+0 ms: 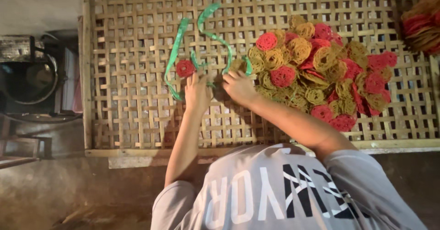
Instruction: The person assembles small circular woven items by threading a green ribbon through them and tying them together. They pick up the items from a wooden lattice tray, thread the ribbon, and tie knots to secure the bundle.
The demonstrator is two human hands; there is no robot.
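Note:
My left hand (198,92) rests on a woven bamboo tray (137,111), fingers closed on a loop of a green plastic strip (176,51). A single red round lattice cracker (185,68) lies just beyond its fingertips. My right hand (238,87) sits close beside the left, at the left edge of a pile of red and yellow round crackers (316,69). It pinches the other end of the green strip, next to a yellow cracker (236,65). The fingertips of both hands are partly hidden.
A second heap of red and yellow crackers (422,24) shows at the top right corner. A dark metal bowl on a stand (32,81) is left of the tray. The tray's wooden frame (137,152) runs along the near edge, above my grey shirt.

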